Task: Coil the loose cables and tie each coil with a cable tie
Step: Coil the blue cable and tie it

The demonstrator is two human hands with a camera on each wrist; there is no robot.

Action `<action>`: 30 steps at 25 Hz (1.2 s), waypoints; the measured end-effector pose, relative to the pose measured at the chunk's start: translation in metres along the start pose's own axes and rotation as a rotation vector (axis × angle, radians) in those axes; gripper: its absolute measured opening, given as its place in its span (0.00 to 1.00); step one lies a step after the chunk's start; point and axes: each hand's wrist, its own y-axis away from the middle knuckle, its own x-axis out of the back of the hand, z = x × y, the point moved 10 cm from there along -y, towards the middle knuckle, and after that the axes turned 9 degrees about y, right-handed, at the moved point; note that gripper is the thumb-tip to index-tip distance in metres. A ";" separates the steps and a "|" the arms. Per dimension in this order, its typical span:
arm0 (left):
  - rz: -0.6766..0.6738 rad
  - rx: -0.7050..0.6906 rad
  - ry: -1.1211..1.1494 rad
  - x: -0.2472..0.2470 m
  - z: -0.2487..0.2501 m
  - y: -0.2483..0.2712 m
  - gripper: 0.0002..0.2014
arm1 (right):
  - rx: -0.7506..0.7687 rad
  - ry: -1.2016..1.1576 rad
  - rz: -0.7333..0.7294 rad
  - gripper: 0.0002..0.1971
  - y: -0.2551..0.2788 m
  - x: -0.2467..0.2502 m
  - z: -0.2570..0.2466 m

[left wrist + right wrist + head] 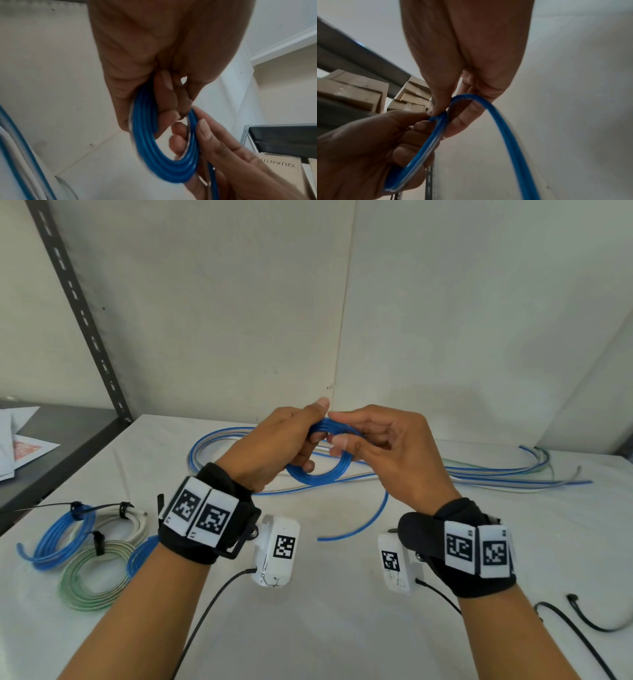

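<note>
A blue cable coil (315, 470) hangs above the table between both hands. My left hand (291, 436) grips its left side with fingers curled through the ring (147, 121). My right hand (363, 436) pinches the coil's top strand between thumb and fingers (467, 97). The cable's free tail (363, 525) drops from under the right hand to the table. Loose blue and clear cables (496, 477) lie behind the hands. Black cable ties (589, 621) lie at the right front.
Several tied coils, blue (58, 539), white (123, 522) and green (92, 573), rest at the left front. A dark shelf (51, 446) with papers stands left of the white table (342, 628). A wall rises close behind.
</note>
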 end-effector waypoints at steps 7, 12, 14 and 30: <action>0.168 -0.126 0.303 0.023 0.018 0.002 0.25 | -0.182 -0.321 0.183 0.02 0.003 0.004 0.014; 0.234 -0.196 0.447 0.028 0.022 0.005 0.24 | -0.151 -0.357 0.203 0.01 0.004 -0.008 0.010; 0.241 -0.211 0.484 0.025 0.021 0.005 0.24 | -0.133 -0.343 0.237 0.05 0.006 -0.009 0.008; 0.000 -0.052 0.057 -0.008 0.006 0.001 0.25 | 0.051 0.086 0.060 0.09 0.000 0.022 -0.016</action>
